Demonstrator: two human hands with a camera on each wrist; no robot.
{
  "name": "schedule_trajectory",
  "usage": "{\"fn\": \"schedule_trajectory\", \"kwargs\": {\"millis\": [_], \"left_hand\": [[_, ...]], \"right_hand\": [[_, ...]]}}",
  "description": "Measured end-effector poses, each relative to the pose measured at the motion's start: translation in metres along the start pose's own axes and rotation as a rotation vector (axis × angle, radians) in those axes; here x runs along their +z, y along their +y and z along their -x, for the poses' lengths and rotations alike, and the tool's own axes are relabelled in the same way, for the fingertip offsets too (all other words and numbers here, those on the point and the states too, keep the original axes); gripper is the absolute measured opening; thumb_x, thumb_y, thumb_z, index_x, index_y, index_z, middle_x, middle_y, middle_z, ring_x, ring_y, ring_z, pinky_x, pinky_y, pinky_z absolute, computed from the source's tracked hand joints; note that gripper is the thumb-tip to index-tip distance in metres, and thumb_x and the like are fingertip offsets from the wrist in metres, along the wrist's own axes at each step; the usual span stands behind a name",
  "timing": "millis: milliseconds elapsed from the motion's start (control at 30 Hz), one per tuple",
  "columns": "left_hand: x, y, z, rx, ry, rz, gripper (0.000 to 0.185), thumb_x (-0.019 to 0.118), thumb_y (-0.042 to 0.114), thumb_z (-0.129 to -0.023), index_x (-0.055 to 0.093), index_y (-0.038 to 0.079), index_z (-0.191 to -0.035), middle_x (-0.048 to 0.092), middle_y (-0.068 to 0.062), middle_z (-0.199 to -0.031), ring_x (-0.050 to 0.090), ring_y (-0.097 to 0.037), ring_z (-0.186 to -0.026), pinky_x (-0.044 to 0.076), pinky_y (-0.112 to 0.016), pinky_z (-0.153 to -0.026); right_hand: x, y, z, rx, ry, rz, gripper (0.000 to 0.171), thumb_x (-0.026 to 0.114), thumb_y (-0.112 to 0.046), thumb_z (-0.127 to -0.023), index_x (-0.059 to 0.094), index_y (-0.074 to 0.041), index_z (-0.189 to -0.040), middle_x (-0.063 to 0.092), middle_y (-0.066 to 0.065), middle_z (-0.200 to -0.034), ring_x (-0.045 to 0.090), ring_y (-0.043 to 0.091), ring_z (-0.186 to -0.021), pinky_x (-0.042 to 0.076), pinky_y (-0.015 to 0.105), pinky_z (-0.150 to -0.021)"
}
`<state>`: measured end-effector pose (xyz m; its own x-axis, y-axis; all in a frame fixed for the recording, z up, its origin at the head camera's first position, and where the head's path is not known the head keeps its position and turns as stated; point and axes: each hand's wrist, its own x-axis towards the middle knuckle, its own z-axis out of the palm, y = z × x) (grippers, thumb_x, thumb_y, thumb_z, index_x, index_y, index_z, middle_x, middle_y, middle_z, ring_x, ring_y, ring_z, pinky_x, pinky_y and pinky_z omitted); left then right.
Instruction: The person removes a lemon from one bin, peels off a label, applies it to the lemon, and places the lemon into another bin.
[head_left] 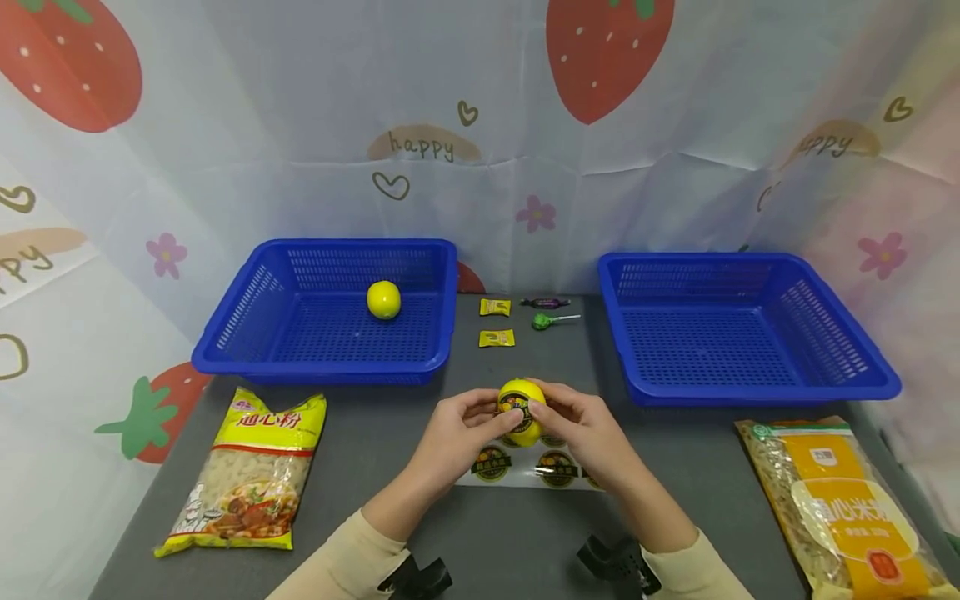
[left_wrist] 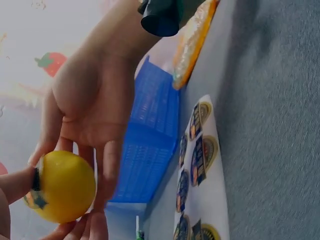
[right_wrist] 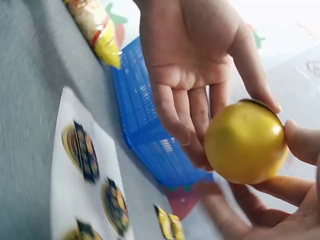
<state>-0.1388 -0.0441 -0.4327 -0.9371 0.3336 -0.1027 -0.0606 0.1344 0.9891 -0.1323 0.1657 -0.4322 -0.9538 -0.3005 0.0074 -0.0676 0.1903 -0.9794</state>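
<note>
Between both hands is a yellow lemon-like fruit (head_left: 521,433), with a round dark sticker on the side facing the head camera. My left hand (head_left: 448,437) holds it from the left, thumb on the sticker's edge and fingers behind. From the right, my right hand (head_left: 583,429) grips the same fruit, its thumb also at the sticker. In the right wrist view the fruit (right_wrist: 245,145) sits between the fingertips of both hands, clear of the table. Below the hands lies a white sheet of round dark stickers (head_left: 525,475), partly covered by them.
A blue basket (head_left: 322,367) at back left holds another yellow fruit (head_left: 384,300); a second blue basket (head_left: 757,392) stands at back right. Between them lie yellow-wrapped candies (head_left: 497,338), a purple-wrapped candy (head_left: 546,303) and a green lollipop (head_left: 543,321). Pasta bags (head_left: 255,475) (head_left: 847,508) flank the table.
</note>
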Motion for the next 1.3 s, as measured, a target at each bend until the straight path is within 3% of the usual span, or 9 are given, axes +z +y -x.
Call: {"fn": "schedule_trajectory", "kwargs": {"millis": [100,200,367,500,700,1000,1200,1300], "left_hand": [[0.002,-0.001,-0.001,-0.009,-0.019,0.060,0.052,0.072,0.033,-0.095,0.056,0.002,-0.133,0.069,-0.016,-0.124,0.068,-0.028,-0.115,0.057,-0.039,-0.095],[0.003,-0.002,-0.001,-0.038,-0.015,0.083,0.053,0.075,0.031,-0.093,0.054,0.003,-0.133,0.070,-0.015,-0.121,0.070,-0.024,-0.109,0.057,-0.040,-0.092],[0.003,-0.003,-0.001,-0.082,-0.045,0.041,0.055,0.077,0.038,-0.090,0.062,0.004,-0.131,0.073,-0.010,-0.112,0.071,-0.017,-0.096,0.059,-0.043,-0.088],[0.003,-0.006,-0.002,-0.082,-0.079,0.022,0.054,0.076,0.042,-0.090,0.065,0.006,-0.128,0.073,-0.009,-0.113,0.072,-0.017,-0.098,0.058,-0.045,-0.089],[0.004,-0.010,-0.004,-0.074,-0.069,0.063,0.061,0.075,0.038,-0.091,0.051,0.003,-0.135,0.071,-0.013,-0.122,0.071,-0.021,-0.105,0.058,-0.040,-0.088],[0.002,-0.011,-0.003,-0.092,-0.038,0.059,0.064,0.071,0.048,-0.092,0.052,0.005,-0.135,0.074,-0.012,-0.116,0.071,-0.017,-0.090,0.057,-0.047,-0.087],[0.002,-0.011,-0.005,-0.093,-0.104,0.156,0.058,0.063,0.044,-0.099,0.050,0.006,-0.142,0.070,-0.019,-0.120,0.072,-0.024,-0.093,0.060,-0.047,-0.087],[0.002,-0.010,-0.005,-0.095,-0.138,0.204,0.057,0.060,0.041,-0.101,0.048,0.007,-0.146,0.068,-0.022,-0.123,0.072,-0.029,-0.095,0.061,-0.044,-0.084]], "right_hand": [[-0.016,-0.006,0.004,-0.050,0.020,0.155,0.048,0.056,-0.032,-0.105,0.052,-0.011,-0.148,0.060,0.012,-0.140,0.067,0.023,-0.110,0.058,0.035,-0.089],[-0.043,-0.014,0.011,-0.090,0.097,0.253,0.047,0.056,-0.031,-0.105,0.051,-0.014,-0.148,0.062,0.009,-0.137,0.069,0.016,-0.103,0.059,0.037,-0.089],[-0.092,-0.025,0.022,-0.102,0.221,0.354,0.047,0.057,-0.030,-0.104,0.050,-0.018,-0.150,0.063,0.011,-0.136,0.068,0.005,-0.104,0.058,0.024,-0.085],[-0.123,-0.029,0.030,-0.079,0.284,0.444,0.050,0.059,-0.033,-0.103,0.048,-0.024,-0.151,0.063,0.011,-0.137,0.064,-0.003,-0.107,0.052,0.012,-0.083],[-0.165,-0.026,0.042,0.002,0.359,0.522,0.054,0.063,-0.038,-0.100,0.046,-0.033,-0.151,0.062,-0.002,-0.136,0.054,-0.014,-0.112,0.044,0.003,-0.083],[-0.219,-0.012,0.060,0.053,0.457,0.595,0.062,0.067,-0.041,-0.097,0.044,-0.031,-0.153,0.055,-0.031,-0.120,0.048,-0.016,-0.109,0.036,0.000,-0.077],[-0.242,-0.001,0.067,0.068,0.522,0.616,0.063,0.068,-0.041,-0.096,0.044,-0.028,-0.154,0.053,-0.032,-0.119,0.044,-0.016,-0.105,0.035,-0.002,-0.075],[-0.256,0.004,0.070,0.066,0.546,0.623,0.064,0.068,-0.036,-0.097,0.042,-0.024,-0.155,0.056,-0.019,-0.138,0.048,-0.007,-0.123,0.035,-0.003,-0.081]]}}
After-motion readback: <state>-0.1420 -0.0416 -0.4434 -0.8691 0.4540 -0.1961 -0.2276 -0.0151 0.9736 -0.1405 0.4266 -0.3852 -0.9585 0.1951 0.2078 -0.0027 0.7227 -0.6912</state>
